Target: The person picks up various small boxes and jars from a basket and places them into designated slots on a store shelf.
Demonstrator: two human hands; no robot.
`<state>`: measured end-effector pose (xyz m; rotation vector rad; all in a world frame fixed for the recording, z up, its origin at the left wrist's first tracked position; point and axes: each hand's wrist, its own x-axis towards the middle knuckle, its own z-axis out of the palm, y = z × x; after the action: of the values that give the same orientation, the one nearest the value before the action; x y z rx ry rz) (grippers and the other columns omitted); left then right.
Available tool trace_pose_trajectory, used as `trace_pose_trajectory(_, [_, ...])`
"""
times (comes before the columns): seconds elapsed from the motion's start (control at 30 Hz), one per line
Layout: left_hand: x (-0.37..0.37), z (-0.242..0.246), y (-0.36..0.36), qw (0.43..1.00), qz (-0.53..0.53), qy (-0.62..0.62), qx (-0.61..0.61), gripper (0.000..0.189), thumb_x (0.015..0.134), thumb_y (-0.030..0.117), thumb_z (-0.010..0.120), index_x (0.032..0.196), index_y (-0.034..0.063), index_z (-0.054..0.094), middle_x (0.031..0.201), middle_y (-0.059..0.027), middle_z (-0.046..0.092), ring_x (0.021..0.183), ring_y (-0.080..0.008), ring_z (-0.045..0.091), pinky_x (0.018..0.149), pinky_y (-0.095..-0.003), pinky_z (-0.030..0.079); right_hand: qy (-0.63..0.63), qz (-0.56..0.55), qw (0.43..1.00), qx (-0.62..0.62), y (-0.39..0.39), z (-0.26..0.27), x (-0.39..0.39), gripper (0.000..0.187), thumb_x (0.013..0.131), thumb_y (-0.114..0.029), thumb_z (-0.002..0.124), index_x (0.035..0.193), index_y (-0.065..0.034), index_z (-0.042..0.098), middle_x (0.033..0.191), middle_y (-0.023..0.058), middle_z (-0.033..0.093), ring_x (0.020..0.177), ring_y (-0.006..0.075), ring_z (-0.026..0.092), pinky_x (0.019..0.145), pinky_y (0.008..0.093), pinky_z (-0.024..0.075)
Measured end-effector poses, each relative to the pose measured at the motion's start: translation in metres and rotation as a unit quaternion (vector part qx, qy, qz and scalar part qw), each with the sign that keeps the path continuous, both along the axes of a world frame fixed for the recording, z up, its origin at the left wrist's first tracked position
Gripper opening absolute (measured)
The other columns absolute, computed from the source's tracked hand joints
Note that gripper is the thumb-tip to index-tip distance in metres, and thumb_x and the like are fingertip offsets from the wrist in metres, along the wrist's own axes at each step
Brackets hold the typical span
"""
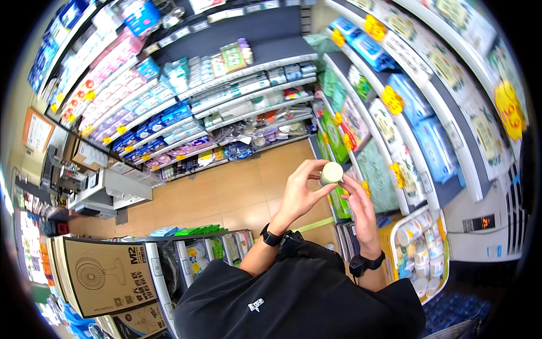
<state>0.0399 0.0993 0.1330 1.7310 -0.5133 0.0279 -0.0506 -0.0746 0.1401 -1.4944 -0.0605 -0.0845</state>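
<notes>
A small cylindrical container with a pale yellow-green lid (332, 173) is held up in front of my chest, over the aisle. My left hand (301, 190) grips it from the left, thumb and fingers around its side. On the right, the fingertips of my right hand (360, 207) are at or very near the container; whether they press on it I cannot tell. The container's lower part is mostly hidden by the fingers. Both wrists wear black straps with small devices.
Shelves of packaged goods (250, 68) stand ahead, and tissue packs (436, 144) fill the shelves at right. A yellow basket (446, 258) of containers is by my right elbow. Boxed fans (106, 275) stand at lower left. Tiled floor (228, 186) lies between the shelves.
</notes>
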Motion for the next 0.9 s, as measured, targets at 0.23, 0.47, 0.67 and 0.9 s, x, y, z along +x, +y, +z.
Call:
trace_pose_trajectory(0.23, [0.044,0.004,0.094,0.999,0.046,-0.027,-0.007,0.050,0.080,0.013,0.084,0.124,0.0030,0.065,0.120,-0.0109,0.067,0.107,-0.0222,0.069,0.088,-0.0344,0.059,-0.020,0.045,0.999,-0.004,0.088,0.000,0.066,0.050,0.103,-0.019,0.048,0.149,0.0000,0.043,0.150,0.0135,0.049,0.139,0.0259,0.046,0.112,0.0405,0.0374])
trace_pose_trajectory(0.47, [0.078,0.002,0.143,0.997,0.066,-0.031,-0.008,0.050,0.080,0.012,0.084,0.125,0.0025,0.064,0.123,-0.0113,0.066,0.108,-0.0225,0.069,0.089,-0.0341,0.058,-0.029,0.058,0.998,-0.008,0.135,-0.006,0.109,0.045,0.104,-0.016,0.048,0.146,0.0007,0.044,0.147,0.0136,0.051,0.135,0.0256,0.051,0.109,0.0392,0.0409])
trace_pose_trajectory(0.67, [0.111,0.000,0.155,0.997,0.070,-0.032,-0.020,0.049,0.081,0.014,0.082,0.125,0.0024,0.063,0.121,-0.0127,0.066,0.106,-0.0255,0.069,0.087,-0.0350,0.058,-0.024,0.047,0.999,-0.004,0.148,-0.017,0.150,0.046,0.101,-0.006,0.054,0.145,0.0006,0.044,0.145,0.0131,0.051,0.131,0.0240,0.053,0.106,0.0356,0.0434])
trace_pose_trajectory(0.9, [0.175,-0.011,0.158,0.997,0.073,-0.030,-0.006,0.051,0.081,0.014,0.082,0.126,0.0022,0.061,0.121,-0.0131,0.066,0.107,-0.0259,0.069,0.087,-0.0352,0.058,-0.030,0.047,0.998,-0.012,0.152,-0.031,0.222,0.051,0.095,-0.002,0.063,0.143,-0.0006,0.046,0.143,0.0119,0.052,0.124,0.0218,0.055,0.100,0.0330,0.0471])
